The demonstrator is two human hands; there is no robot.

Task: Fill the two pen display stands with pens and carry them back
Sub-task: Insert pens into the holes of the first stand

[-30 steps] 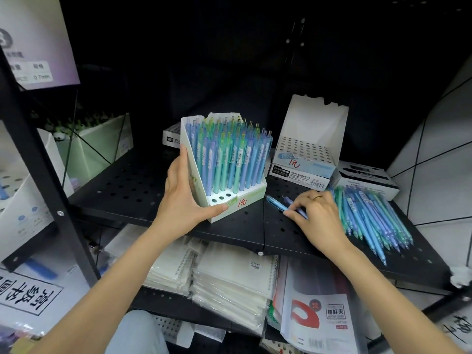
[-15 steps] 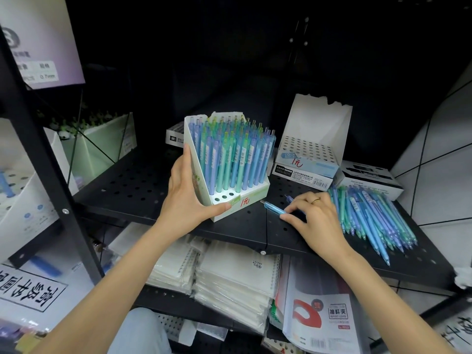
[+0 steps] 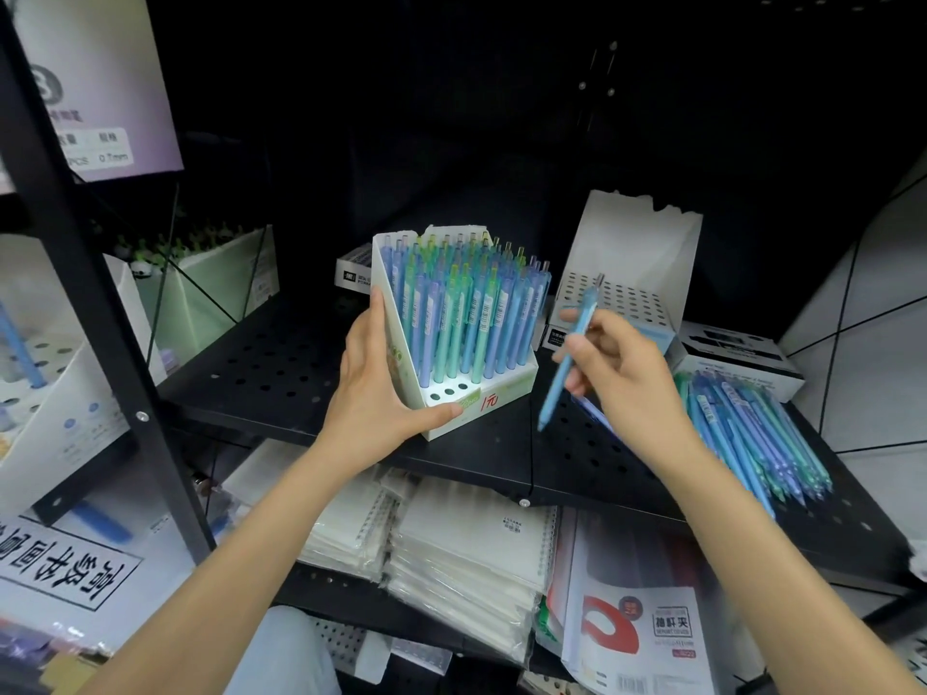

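Note:
A white pen display stand [image 3: 501,398] stands on the black perforated shelf [image 3: 281,363], nearly full of blue and green pens, with a few front holes open. My left hand [image 3: 373,388] grips its left side and front corner. My right hand [image 3: 622,373] holds a light blue pen [image 3: 567,363] upright, tip down, in the air just right of the stand. A second white stand [image 3: 627,288] with empty holes sits behind it. A pile of loose pens [image 3: 747,433] lies on the shelf at the right.
Black boxes [image 3: 737,353] sit behind the loose pens, and another box [image 3: 353,275] behind the full stand. A black shelf post [image 3: 100,293] runs down the left. Notebooks [image 3: 451,559] and a folder pack [image 3: 642,624] fill the shelf below. A tiled wall [image 3: 873,313] is at the right.
My right hand has lifted one blue pen off the shelf and raised it upright beside the stand. My left hand has stayed on the stand.

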